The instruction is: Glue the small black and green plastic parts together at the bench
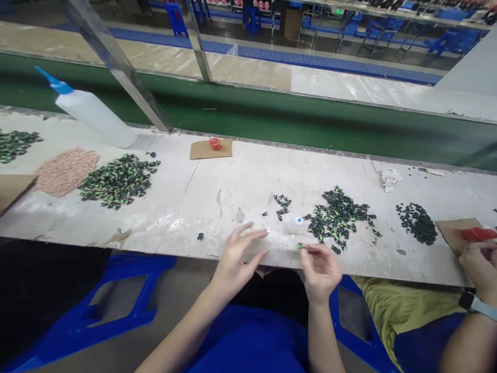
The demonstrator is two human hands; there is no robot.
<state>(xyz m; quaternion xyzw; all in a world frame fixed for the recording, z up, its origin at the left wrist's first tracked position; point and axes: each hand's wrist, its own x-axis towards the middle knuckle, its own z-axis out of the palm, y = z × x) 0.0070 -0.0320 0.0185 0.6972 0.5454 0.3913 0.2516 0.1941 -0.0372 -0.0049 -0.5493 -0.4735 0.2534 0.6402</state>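
1. Green conveyor belt: runs behind the bench, with factory floor beyond.
2. Worktable: worn white surface, with heaps kept within arm's reach.
3. Parts pile: black-green pieces just ahead of the right hand, probably placed for short picks.
4. Left hand: open, fingers spread, holding nothing, at the table edge.
5. Right hand: fingertips pinched on one small part, held at the edge near the pile.

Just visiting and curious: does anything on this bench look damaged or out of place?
Yes: the bench's white covering is torn, flaps curling up beyond the left hand. One dark piece lies alone by the front edge.
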